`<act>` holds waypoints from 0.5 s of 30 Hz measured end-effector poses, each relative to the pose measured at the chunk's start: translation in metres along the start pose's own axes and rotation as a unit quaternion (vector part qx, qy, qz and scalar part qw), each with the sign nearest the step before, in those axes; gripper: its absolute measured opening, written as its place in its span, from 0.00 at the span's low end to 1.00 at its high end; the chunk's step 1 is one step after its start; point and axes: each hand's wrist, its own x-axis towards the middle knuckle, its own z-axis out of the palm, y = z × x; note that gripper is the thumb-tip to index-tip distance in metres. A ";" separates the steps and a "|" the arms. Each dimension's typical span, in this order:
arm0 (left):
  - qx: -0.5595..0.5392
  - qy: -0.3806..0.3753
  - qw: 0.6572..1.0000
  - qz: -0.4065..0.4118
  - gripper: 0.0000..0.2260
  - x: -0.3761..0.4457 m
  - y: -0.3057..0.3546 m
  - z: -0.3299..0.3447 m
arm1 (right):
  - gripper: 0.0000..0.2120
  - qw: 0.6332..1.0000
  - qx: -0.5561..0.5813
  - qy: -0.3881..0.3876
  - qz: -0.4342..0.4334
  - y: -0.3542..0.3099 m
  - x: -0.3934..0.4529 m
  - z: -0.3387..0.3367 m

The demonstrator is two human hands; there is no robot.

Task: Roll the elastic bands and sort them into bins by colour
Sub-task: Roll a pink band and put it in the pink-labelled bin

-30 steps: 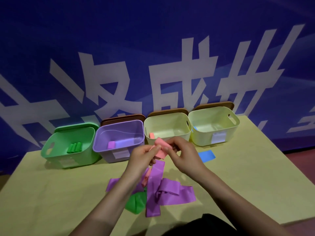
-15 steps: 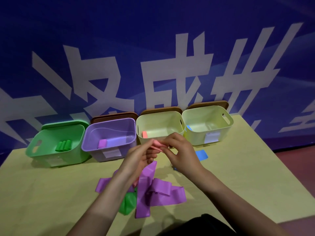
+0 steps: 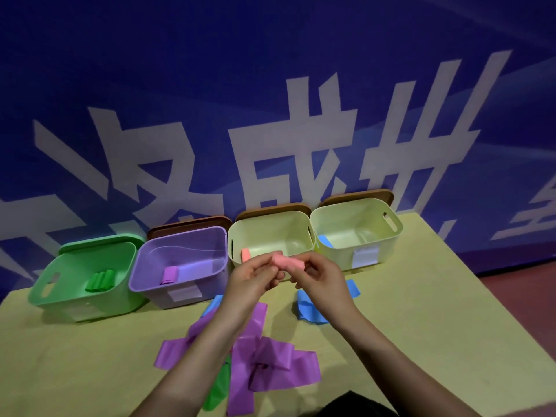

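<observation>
a: item one, step in hand?
b: rolling. pink band (image 3: 288, 262), centre of the frame, looks wound into a short tight roll; by my reading the rolling is at or near its end.

a: state of each grip?
b: left hand (image 3: 255, 276): fingers curled, pinching the left end of the roll. right hand (image 3: 319, 275): fingers curled, pinching the right end. the roll spans the gap between the two, held in the air above the table (image 3: 421, 311), just in front of the bins.

a: destination?
b: third bin from the left, pale yellow bin (image 3: 296, 224), directly behind the hands. one pink roll (image 3: 245, 254) already lies in its left corner, so colour matches.

a: next move calls for?
b: likely one hand keeps the roll squeezed so it does not spring loose, carries it up over the near rim, and lets go inside. a slack hold could let it unwind.

a: other stock?
b: green bin (image 3: 54, 284), left of frame, holds green rolls (image 3: 100, 280). purple bin (image 3: 180, 236) holds one purple roll (image 3: 169, 275). right bin (image 3: 361, 206) shows a blue piece at its left corner. unrolled on the table: purple bands (image 3: 270, 356), lower centre; green band (image 3: 218, 392) under them; blue bands (image 3: 310, 310), below the right hand.
</observation>
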 end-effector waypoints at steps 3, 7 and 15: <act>-0.080 0.022 0.996 -0.015 0.10 0.002 -0.003 0.006 | 0.05 0.999 0.012 0.041 -0.015 0.000 -0.003 0.002; -0.162 0.017 0.986 -0.032 0.08 0.002 -0.002 0.012 | 0.09 0.997 0.044 0.059 -0.027 -0.003 -0.005 0.005; -0.261 0.052 0.959 -0.095 0.11 -0.002 0.000 0.019 | 0.07 0.994 0.071 0.065 -0.060 -0.001 -0.013 0.022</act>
